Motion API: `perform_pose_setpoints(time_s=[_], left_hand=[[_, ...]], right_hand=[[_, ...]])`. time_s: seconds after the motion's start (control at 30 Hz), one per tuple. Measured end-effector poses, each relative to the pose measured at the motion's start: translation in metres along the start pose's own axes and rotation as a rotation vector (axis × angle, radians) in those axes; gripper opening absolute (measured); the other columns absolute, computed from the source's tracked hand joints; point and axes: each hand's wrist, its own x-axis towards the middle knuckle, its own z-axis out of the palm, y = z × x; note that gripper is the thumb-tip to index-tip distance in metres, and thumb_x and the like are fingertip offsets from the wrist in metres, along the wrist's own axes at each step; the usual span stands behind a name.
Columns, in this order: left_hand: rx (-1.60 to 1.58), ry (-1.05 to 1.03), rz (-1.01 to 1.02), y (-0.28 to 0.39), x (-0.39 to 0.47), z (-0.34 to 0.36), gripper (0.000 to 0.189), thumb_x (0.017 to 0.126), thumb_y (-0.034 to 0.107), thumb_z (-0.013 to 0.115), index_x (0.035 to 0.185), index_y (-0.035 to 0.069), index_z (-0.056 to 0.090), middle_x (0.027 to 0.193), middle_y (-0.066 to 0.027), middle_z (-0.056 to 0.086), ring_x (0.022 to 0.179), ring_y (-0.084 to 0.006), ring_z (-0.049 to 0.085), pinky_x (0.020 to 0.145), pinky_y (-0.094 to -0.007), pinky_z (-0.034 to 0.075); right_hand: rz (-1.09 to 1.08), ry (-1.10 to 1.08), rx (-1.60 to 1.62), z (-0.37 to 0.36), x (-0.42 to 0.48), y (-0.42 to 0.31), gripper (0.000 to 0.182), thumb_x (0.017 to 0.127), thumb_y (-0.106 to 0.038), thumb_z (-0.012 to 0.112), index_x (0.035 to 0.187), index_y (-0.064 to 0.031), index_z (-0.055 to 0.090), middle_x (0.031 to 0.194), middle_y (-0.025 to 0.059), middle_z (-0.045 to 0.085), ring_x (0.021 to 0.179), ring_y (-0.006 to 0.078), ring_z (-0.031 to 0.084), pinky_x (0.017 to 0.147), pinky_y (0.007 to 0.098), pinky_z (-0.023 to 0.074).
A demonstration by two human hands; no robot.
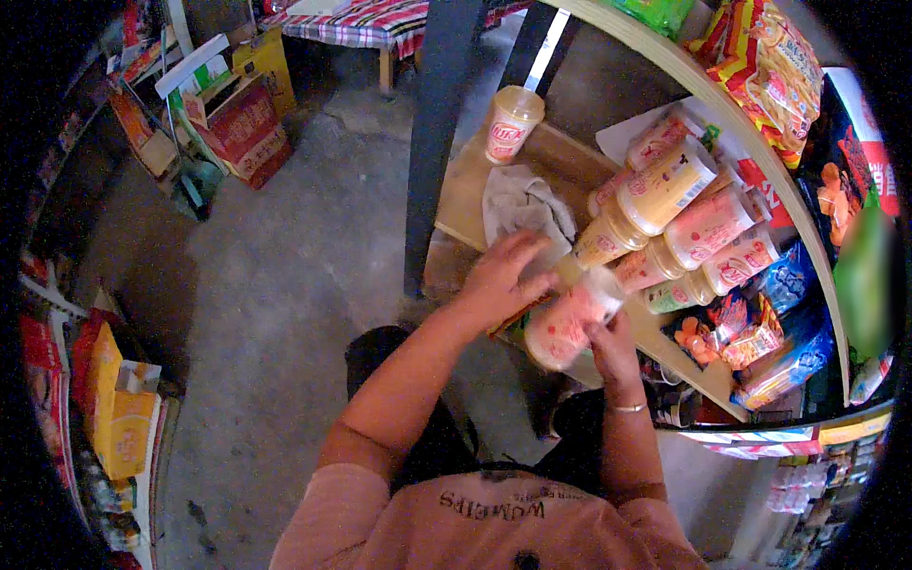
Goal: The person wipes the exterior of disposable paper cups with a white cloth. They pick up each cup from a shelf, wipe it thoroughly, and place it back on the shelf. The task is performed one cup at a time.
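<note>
My right hand [614, 349] grips a pink printed drink cup [563, 329], tilted over in front of the shelf's edge. The fingers of my left hand [509, 278] are spread and curved, just above and to the left of that cup. A crumpled grey cloth [524, 203] lies beyond this hand on the wooden shelf [459, 199]. I cannot tell whether the left fingertips touch the cloth. Close on the right are stacked drink cups, among them a yellow cup [666, 185] and a pink-red cup [709, 224]. Another cup [511, 125] stands alone farther back.
Snack bags [741, 335] fill the shelf's right side, and a large snack bag [769, 78] sits on the curved upper shelf [766, 135]. A dark post [442, 142] rises at the left. Cardboard boxes [239, 121] stand across the concrete floor [285, 271].
</note>
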Motion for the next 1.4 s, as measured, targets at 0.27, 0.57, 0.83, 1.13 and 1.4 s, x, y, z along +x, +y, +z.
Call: perform_pose_setpoints(time_s=[0.27,0.57,0.83,1.13,1.4], left_hand=[[0.598,0.016,0.078,-0.025,0.123,0.011,0.022,0.071,0.013,0.054,0.09,0.005,0.06,0.089,-0.016,0.06,0.08,-0.033,0.057,0.072,-0.0434,0.046],[0.553,-0.003,-0.255,-0.031,0.163,0.008,0.016,0.064,0.013,0.058,0.076,0.004,0.065,0.081,-0.0148,0.062,0.077,-0.0288,0.06,0.063,-0.0404,0.048],[0.313,-0.268,-0.135,-0.108,0.185,0.089,0.02,0.07,0.014,0.054,0.084,0.006,0.065,0.091,-0.0118,0.062,0.082,-0.0293,0.06,0.068,-0.0376,0.049],[0.44,-0.335,-0.037,-0.088,0.178,0.115,0.03,0.074,0.021,0.051,0.1,0.009,0.061,0.108,-0.0107,0.056,0.101,-0.0279,0.051,0.081,-0.0387,0.042],[0.607,-0.337,-0.373,-0.073,0.18,0.097,0.033,0.075,0.027,0.049,0.101,0.011,0.061,0.108,-0.0087,0.056,0.106,-0.0222,0.047,0.082,-0.038,0.033]], right_hand=[[-0.044,-0.061,0.25,-0.062,-0.003,0.015,0.07,0.065,-0.024,0.072,0.12,-0.0008,0.037,0.112,0.0075,0.049,0.101,0.0213,0.048,0.088,0.0339,0.0386],[0.086,-0.028,0.183,-0.071,0.003,0.032,0.074,0.064,-0.026,0.072,0.121,0.0009,0.034,0.113,0.0105,0.048,0.104,0.0237,0.047,0.089,0.0361,0.0375],[0.097,-0.07,0.219,-0.049,0.019,0.025,0.08,0.059,-0.031,0.076,0.12,0.001,0.035,0.11,0.0091,0.05,0.101,0.0233,0.049,0.088,0.0355,0.0384],[0.128,-0.045,0.226,-0.044,0.023,0.025,0.078,0.059,-0.031,0.076,0.119,-0.0013,0.036,0.111,0.0069,0.049,0.102,0.0212,0.048,0.088,0.0346,0.0387],[0.14,-0.056,0.265,-0.051,0.022,0.028,0.077,0.062,-0.024,0.072,0.122,0.0023,0.032,0.112,0.0117,0.048,0.102,0.0248,0.049,0.09,0.037,0.0373]])
